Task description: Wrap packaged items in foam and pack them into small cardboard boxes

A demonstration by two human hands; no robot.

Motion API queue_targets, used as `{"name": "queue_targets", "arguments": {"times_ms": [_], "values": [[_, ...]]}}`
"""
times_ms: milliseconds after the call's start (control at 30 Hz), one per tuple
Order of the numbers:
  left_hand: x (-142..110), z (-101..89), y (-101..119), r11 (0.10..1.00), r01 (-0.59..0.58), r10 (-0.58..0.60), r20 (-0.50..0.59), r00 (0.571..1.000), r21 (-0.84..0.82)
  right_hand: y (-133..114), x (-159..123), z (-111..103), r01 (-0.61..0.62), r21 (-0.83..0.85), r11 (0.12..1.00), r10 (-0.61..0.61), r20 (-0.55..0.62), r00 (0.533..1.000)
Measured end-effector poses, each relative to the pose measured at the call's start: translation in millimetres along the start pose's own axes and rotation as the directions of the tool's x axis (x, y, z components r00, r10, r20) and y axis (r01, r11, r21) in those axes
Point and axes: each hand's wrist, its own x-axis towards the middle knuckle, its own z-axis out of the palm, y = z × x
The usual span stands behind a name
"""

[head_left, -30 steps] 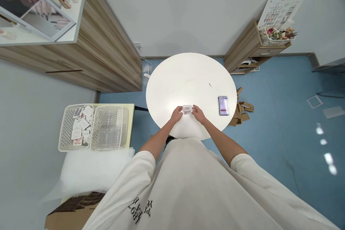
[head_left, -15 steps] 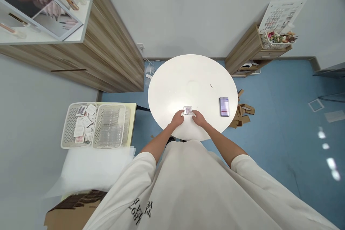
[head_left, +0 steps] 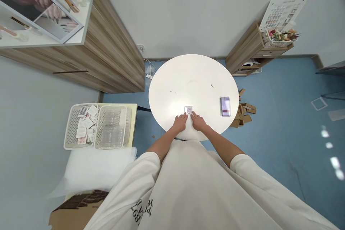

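A small clear plastic case (head_left: 189, 110) with pinkish patterned pieces inside lies flat on the round white table (head_left: 185, 75). My left hand (head_left: 180, 123) rests at its near left corner, fingers stretched forward and a little apart. At the near right corner is my right hand (head_left: 198, 122), palm down, its fingers spread and the foremost fingertip touching the case edge. Neither hand is wrapped round the case. What exactly the pieces inside are is too small to make out.
A purple box-like item (head_left: 225, 106), blurred, lies on the table's right side. Left stand a white basket (head_left: 69, 129) of small packets and another basket (head_left: 125, 125) of clear plastic cases. Cardboard pieces (head_left: 246, 108) lie on the floor. A wooden cabinet (head_left: 115, 43) stands back left.
Both hands have let go of the case's left and right sides and drawn back to its near edge, fingers now stretched out. The case stays on the table.
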Motion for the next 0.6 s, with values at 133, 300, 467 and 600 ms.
{"name": "queue_targets", "arguments": {"times_ms": [133, 300, 467, 600], "values": [[3, 2.2, -1, 1.000, 0.012, -0.012, 0.002, 1.000, 0.010, -7, -1, -4, -0.028, 0.016, 0.999, 0.028, 0.014, 1.000], [-5, -3.9, -13, 0.993, 0.000, -0.003, 0.028, 1.000, 0.118, -23, -1, -6, -0.027, -0.044, 0.999, 0.029, 0.046, 0.999], [-22, -22.5, -34, 0.985, 0.031, -0.038, 0.036, 0.999, 0.172, -53, 10, 0, -0.002, -0.032, 0.999, 0.003, 0.052, 0.999], [-36, -39.0, -52, 0.983, 0.065, -0.070, 0.022, 0.997, 0.173, -81, 21, 5, 0.002, -0.034, 0.999, 0.000, 0.060, 0.998]]}}
